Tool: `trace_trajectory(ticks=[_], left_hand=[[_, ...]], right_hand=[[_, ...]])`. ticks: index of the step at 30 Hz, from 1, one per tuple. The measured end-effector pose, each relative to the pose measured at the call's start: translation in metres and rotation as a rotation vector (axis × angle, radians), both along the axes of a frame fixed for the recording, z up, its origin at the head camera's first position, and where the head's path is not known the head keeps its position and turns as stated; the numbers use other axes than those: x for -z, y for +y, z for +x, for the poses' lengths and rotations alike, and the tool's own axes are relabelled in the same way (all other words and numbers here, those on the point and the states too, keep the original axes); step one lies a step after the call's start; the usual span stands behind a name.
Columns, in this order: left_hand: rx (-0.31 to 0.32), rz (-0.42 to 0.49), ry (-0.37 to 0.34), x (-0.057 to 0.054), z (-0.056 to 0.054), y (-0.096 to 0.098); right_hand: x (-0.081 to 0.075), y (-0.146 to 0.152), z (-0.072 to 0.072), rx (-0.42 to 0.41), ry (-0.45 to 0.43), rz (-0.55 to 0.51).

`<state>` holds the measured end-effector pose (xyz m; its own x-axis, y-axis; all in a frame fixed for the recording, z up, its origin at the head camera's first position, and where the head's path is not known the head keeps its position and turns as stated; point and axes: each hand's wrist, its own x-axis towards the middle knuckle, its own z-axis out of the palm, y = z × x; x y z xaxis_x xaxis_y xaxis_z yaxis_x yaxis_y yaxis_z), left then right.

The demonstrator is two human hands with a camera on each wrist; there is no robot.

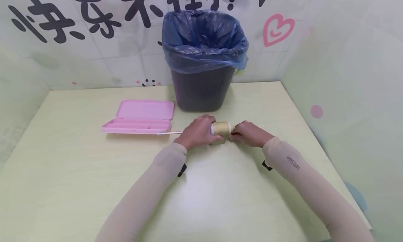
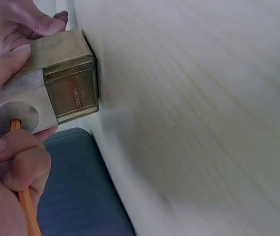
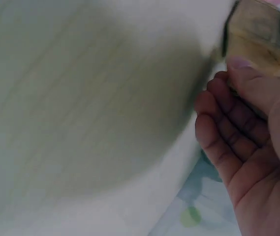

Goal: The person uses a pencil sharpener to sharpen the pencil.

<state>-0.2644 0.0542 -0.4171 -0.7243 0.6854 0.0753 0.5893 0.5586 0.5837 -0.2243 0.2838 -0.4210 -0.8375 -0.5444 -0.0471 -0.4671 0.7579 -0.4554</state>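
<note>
A gold and white pencil sharpener (image 1: pixel 221 127) is on the table between the two hands. My left hand (image 1: pixel 197 130) grips its body, with the thumb over the top in the left wrist view. An orange pencil (image 2: pixel 29 211) runs through the curled fingers of that hand, its end inside the sharpener's round hole. On the opposite side, my right hand (image 1: pixel 251 133) has its thumb and bent fingers together at the sharpener's crank end. The right wrist view shows those fingertips right beside the gold body (image 3: pixel 258 46); the crank is mostly hidden by them.
An opened pink pencil case (image 1: pixel 145 110) lies left of the hands, its lid folded back. Behind the sharpener stands a dark bin (image 1: pixel 201 90) lined with a blue bag (image 1: pixel 204 58). Walls enclose the table (image 1: pixel 78 186) at the back and sides.
</note>
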Motion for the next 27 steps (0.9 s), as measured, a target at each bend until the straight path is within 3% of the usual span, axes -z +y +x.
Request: trace_trajectory(ticks=[6, 12, 16, 21, 27], left_hand=[[0.01, 0.007, -0.01, -0.001, 0.003, 0.003], [0.006, 0.013, -0.003, -0.002, 0.004, 0.004], [0.011, 0.009, -0.001, -0.003, 0.004, 0.003], [0.005, -0.001, -0.011, -0.004, 0.004, 0.002], [-0.014, -0.008, -0.01, -0.004, 0.004, -0.001]], right_hand=[[-0.002, 0.004, -0.015, 0.023, 0.072, 0.016], [-0.014, 0.006, -0.024, 0.005, 0.101, 0.032], [-0.019, 0.006, -0.027, 0.016, 0.109, 0.05], [-0.032, 0.005, -0.028, 0.041, 0.186, 0.05], [-0.05, 0.0, -0.018, 0.029, 0.232, 0.077]])
